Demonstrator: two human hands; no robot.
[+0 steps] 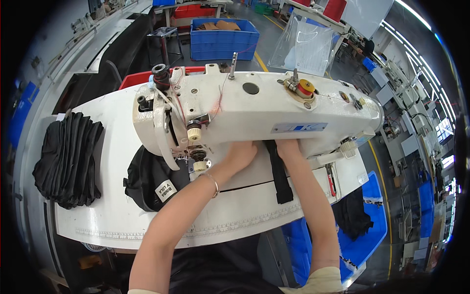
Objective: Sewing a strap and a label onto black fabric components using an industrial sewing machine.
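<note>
Both my hands reach under the arm of a white industrial sewing machine [235, 105]. My left hand [243, 153], with a bracelet at the wrist, is right of the needle area; its fingers are hidden behind the machine arm. Farther right, my right hand [288, 147] is also mostly hidden there, so what it holds cannot be seen. A black fabric strip [279, 177] hangs down over the bed between my forearms, close beside my right hand. Left of my left wrist lies a bunched black fabric piece [142, 180] bearing a white label [165, 190], partly beneath the machine head.
Stacked black fabric pieces [68, 159] lie on the table's left end. Red-handled snips [331, 180] rest at right. A ruler strip [215, 229] follows the front edge. Below right, a blue bin [377, 220] holds black fabric [352, 215]. Another blue crate [224, 45] stands beyond the machine.
</note>
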